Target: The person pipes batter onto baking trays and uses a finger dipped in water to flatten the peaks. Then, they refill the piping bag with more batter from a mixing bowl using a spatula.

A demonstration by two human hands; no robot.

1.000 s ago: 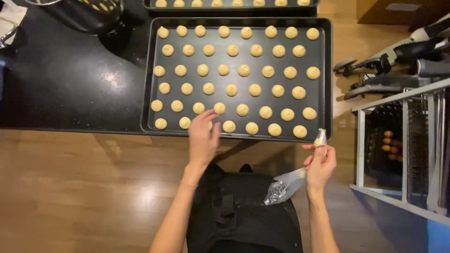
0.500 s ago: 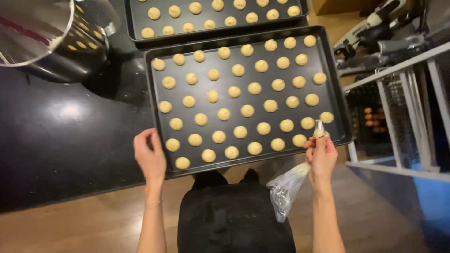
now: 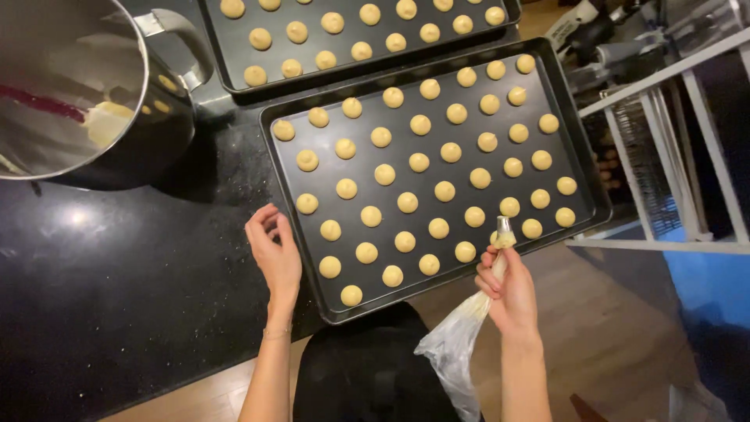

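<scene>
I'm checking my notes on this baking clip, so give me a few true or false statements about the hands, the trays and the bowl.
1. The right hand grips a piping bag. True.
2. The left hand holds a spoon. False: it holds nothing and rests at the left edge of the near tray.
3. The near tray is bare. False: rows of small dough mounds cover it.
4. A second tray of mounds lies beyond it. True.
5. The metal bowl stands right of the trays. False: it stands to their left.
</scene>
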